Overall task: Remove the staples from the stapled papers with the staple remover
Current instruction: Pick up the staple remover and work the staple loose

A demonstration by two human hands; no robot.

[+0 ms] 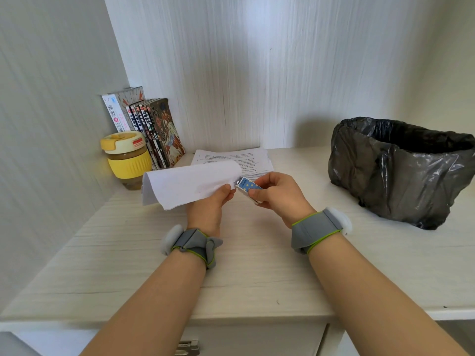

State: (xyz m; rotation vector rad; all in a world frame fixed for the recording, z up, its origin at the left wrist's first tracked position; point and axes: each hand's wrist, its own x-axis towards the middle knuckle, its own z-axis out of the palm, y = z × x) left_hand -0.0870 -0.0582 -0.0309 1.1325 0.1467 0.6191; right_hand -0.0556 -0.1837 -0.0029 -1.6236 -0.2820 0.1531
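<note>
Lined bin (pixel 401 170), books (pixel 151 129), yellow cup (pixel 127 158) and loose sheets (pixel 246 158) ring the desk (pixel 257 253).
Left hand (pixel 210 201) pinches the stapled papers (pixel 190 183); right hand (pixel 277 194) fingers clamp the staple remover (pixel 248 187) at their corner.

Place: you're at a home study nook | pale wood-grain counter (pixel 257 253) with drawer | comic books (pixel 156 129) upper left | yellow-lidded cup (pixel 127 158) | bag-lined bin (pixel 403 170) right | printed sheets (pixel 246 156) centre

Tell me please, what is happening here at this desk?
A person is taking staples out of papers. The left hand holds a folded set of stapled papers above the desk. The right hand holds a blue dotted staple remover with its tip at the papers' corner. More printed sheets lie behind, and a bin with a black bag stands to the right.
</note>
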